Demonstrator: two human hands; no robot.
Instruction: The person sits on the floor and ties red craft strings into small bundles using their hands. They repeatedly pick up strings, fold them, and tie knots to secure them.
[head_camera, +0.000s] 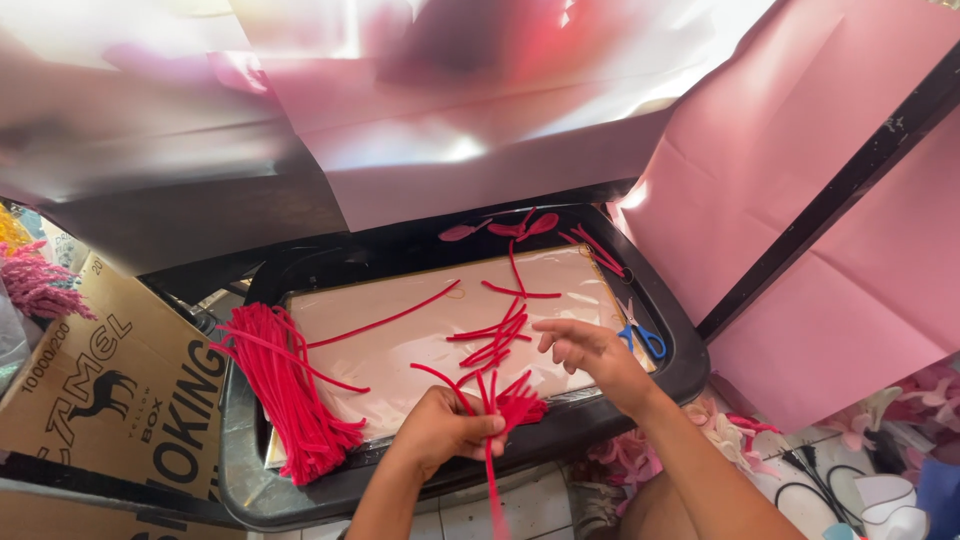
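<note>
Left hand (440, 428): I see it low centre of the frame, fingers (478, 428) pinched tight round a small gathered bunch of red stems (505, 405); the bunch fans up and to the right from the pinch, with one tail dropping straight down past the tray edge.
Right hand (590, 352): just right of centre, palm down, fingers loosely spread and holding nothing; it hovers over the pink board.
Loose red stems (495, 335): scattered on the pink board (380, 345), centre of frame, immediately left of the right fingertips; long axes mostly run lower left to upper right.
Nearer hand: the right one; I judge the loose pieces lie just beyond its fingertips, up and left of the left-hand pinch.
Big red bundle (285, 395): lower left, draped over the board's left edge, well apart from both hands.
Black tray (680, 350): carries the board.
Blue scissors (640, 335): just right of the right hand, untouched.
</note>
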